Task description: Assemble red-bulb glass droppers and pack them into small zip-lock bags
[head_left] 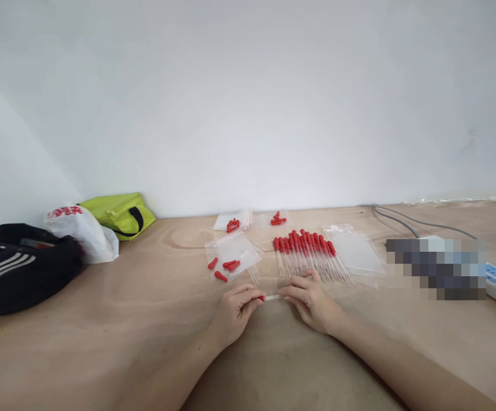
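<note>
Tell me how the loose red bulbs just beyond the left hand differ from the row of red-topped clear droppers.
The loose, rubbery-looking red bulbs have no tubes attached; the row of red-topped clear droppers has slim clear tubes below its bulbs.
The loose bulbs are few and scattered; the droppers are many, lying side by side with red ends away from the person.
Both show bulbs of similar red.

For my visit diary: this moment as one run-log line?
left hand: pinching red bulb | right hand: holding clear tube | nearby: red-capped droppers
</note>
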Tool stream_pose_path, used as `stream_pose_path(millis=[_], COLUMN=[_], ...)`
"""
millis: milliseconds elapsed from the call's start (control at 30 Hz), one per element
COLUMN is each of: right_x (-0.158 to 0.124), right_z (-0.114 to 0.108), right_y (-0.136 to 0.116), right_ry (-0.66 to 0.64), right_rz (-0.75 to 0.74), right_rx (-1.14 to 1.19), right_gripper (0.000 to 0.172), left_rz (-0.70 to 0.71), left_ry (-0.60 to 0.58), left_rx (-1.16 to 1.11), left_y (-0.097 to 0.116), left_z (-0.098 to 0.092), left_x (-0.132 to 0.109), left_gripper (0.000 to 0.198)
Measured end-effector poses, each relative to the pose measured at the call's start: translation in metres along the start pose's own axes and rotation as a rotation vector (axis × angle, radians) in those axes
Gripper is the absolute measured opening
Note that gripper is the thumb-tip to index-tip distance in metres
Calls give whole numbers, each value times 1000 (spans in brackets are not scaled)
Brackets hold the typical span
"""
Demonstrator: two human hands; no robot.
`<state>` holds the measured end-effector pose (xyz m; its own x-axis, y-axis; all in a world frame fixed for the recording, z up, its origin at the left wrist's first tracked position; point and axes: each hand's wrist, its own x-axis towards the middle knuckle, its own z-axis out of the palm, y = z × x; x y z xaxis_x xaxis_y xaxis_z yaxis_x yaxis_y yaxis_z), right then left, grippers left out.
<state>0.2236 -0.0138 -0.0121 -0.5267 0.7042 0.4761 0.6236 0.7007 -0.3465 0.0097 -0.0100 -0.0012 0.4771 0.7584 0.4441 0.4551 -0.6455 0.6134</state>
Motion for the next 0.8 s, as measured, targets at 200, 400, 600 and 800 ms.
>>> stream_pose_path(millis=[200, 400, 600, 800], right_x=[1, 1, 1, 4], right_z=[-4, -3, 0, 5], right_y=[1, -4, -10, -18], right_ry=[-10, 18, 5, -24], right_rz=[-1, -23, -5, 88], right_rx=[-38, -79, -98, -57], right_gripper=[27, 25, 26, 24], left_rz=[56, 69, 140, 175], left_ry=[-48, -40, -46, -47], left_rx=[71, 126, 176, 219], left_y=[-2, -3, -4, -4], left_z=[3, 4, 5, 6], left_x=[-1, -3, -3, -4], left_gripper=[23, 22, 23, 22])
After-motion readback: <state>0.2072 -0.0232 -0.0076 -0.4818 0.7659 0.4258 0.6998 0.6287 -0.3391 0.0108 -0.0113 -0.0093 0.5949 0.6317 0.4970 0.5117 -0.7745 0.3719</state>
